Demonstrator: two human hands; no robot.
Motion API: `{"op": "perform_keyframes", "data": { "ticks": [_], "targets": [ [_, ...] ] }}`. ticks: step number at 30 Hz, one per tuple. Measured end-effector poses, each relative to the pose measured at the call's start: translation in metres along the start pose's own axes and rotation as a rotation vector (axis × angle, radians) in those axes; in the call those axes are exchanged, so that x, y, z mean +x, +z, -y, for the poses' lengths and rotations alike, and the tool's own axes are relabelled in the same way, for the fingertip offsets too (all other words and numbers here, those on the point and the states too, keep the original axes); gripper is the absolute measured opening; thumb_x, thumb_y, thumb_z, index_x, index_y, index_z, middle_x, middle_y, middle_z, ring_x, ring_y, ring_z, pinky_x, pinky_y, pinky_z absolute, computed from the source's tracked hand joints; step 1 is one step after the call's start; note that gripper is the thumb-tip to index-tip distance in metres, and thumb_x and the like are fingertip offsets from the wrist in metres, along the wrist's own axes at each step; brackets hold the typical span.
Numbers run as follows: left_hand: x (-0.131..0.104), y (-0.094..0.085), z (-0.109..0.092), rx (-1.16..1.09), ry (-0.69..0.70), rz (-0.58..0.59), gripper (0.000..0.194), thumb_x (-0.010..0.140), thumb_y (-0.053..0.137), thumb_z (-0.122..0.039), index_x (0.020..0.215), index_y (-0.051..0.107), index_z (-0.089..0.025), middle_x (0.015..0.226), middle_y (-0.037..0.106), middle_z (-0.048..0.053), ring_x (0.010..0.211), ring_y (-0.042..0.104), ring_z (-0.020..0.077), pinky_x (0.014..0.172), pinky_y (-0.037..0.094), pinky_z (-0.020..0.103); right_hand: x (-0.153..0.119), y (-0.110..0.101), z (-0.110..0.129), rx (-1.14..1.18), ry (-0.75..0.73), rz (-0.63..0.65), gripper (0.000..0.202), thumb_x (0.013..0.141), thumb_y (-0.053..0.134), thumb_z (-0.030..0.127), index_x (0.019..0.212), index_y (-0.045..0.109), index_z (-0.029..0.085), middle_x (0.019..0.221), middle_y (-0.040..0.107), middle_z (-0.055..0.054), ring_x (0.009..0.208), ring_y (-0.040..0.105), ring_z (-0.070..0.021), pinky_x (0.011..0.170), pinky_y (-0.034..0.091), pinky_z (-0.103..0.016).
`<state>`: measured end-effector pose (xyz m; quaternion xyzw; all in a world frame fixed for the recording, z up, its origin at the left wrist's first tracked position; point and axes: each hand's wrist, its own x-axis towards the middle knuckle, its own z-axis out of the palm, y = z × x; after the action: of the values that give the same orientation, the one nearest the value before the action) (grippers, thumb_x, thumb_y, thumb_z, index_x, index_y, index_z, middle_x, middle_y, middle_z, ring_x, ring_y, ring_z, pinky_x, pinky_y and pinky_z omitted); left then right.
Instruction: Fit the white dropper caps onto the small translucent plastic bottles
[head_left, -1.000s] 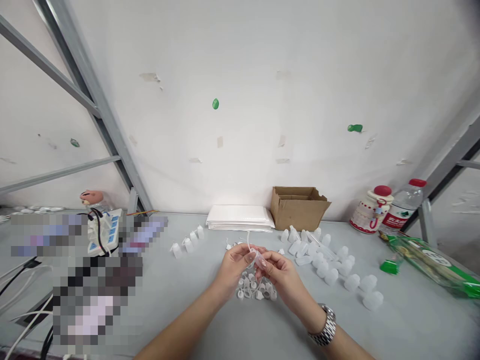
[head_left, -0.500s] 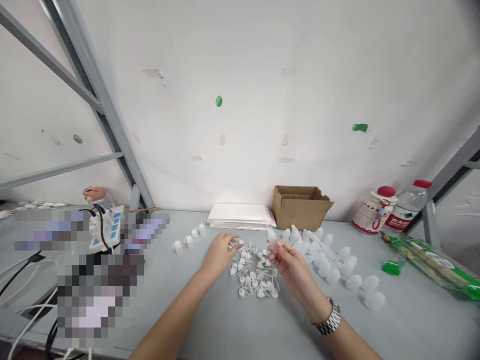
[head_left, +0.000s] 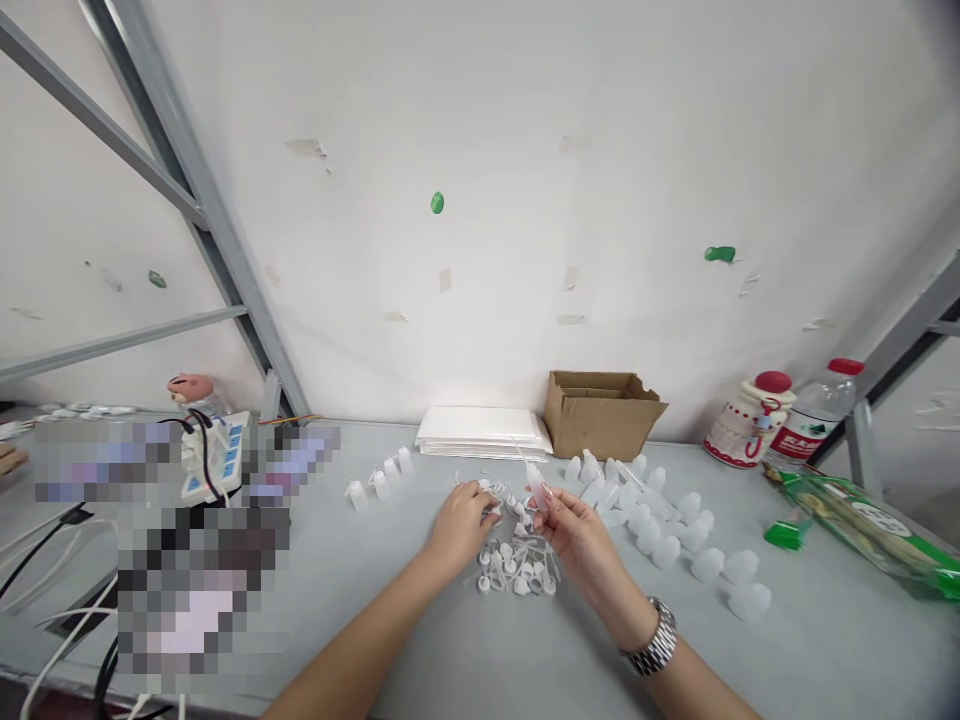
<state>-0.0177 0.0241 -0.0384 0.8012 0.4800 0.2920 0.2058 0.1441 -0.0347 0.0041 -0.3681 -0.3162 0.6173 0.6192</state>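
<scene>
- Currently, the right hand (head_left: 571, 530) pinches a small translucent bottle (head_left: 535, 480) between thumb and fingertips, holding it above the table; the bottle leans a little leftward, and a thin pale tube rises from its top.
- Just left of that grip, the left hand (head_left: 463, 522) reaches down with curled fingers at the edge of a pile of white caps with tubes (head_left: 517, 568); whether its thumb and fingers are pressed on one of them, I cannot tell.
- Under and between both hands, that pile spreads over the grey table (head_left: 420, 650), its nearer part lying closer to the wearer than the held bottle.
- Below the right-hand grip, round the wrist, sits a metal-banded watch (head_left: 654, 638).
- Right of the held bottle, loose translucent bottles (head_left: 666, 550) lie scattered in a band that runs out and towards the wearer.
- Well left of the left hand, capped bottles (head_left: 379, 486) stand in a short slanting row.
- Beyond the grip, against the wall, lies a stack of white envelopes (head_left: 480, 432), with an open brown box (head_left: 602, 428) just to its right.
- Far right of the grip are a red-topped jug (head_left: 742, 430), a water bottle (head_left: 814, 415) and a green packet (head_left: 874, 530).
- Far left of both hands, a power strip (head_left: 217, 465) has cables plugged in.
</scene>
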Motion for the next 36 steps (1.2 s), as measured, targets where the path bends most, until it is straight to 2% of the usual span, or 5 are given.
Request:
{"op": "perform_keyframes", "data": {
  "ticks": [11,17,22,28,36],
  "targets": [
    [0.012,-0.023,-0.003,-0.145,-0.115,-0.134,0.022,0.080,0.048,-0.035,0.088,0.060,-0.019,0.095,0.065,0.004,0.092,0.057,0.0173,0.083,0.042,0.030,0.000,0.002,-0.005,-0.131,0.019,0.010,0.033,0.057,0.076,0.043,0.072,0.066,0.016,0.063,0.060,0.000,0.057,0.051,-0.0121,0.059,0.041,-0.025],
    [0.006,-0.021,-0.007,-0.065,-0.063,-0.065,0.012,0.069,0.062,-0.032,0.072,0.064,-0.021,0.087,0.065,0.004,0.095,0.053,0.0249,0.089,0.034,0.041,0.001,0.002,-0.007,-0.132,0.028,-0.002,0.033,0.056,0.076,0.043,0.072,0.066,0.015,0.064,0.059,0.000,0.056,0.051,-0.0116,0.059,0.040,-0.025],
    [0.000,-0.022,-0.016,-0.081,-0.006,-0.025,0.012,0.073,0.057,-0.030,0.077,0.064,-0.021,0.087,0.066,0.004,0.090,0.056,0.0214,0.089,0.034,0.037,0.001,0.002,-0.006,-0.137,0.022,-0.009,0.034,0.055,0.076,0.044,0.071,0.066,0.016,0.063,0.058,0.000,0.055,0.051,-0.0125,0.058,0.040,-0.026],
    [0.001,-0.024,-0.016,-0.196,-0.033,-0.035,0.016,0.074,0.055,-0.029,0.084,0.062,-0.019,0.086,0.065,0.003,0.076,0.060,0.0165,0.072,0.044,0.028,-0.001,0.003,-0.004,-0.144,0.009,-0.021,0.034,0.056,0.075,0.045,0.071,0.066,0.016,0.063,0.058,0.000,0.055,0.050,-0.0123,0.058,0.040,-0.026],
    [0.003,-0.014,-0.010,-0.288,-0.075,-0.072,0.018,0.073,0.057,-0.029,0.087,0.054,-0.019,0.087,0.064,0.003,0.072,0.060,0.0140,0.067,0.047,0.026,0.001,0.000,-0.008,-0.139,0.010,-0.008,0.034,0.057,0.075,0.045,0.071,0.065,0.016,0.064,0.059,0.000,0.054,0.049,-0.0113,0.057,0.040,-0.025]
  ]
}}
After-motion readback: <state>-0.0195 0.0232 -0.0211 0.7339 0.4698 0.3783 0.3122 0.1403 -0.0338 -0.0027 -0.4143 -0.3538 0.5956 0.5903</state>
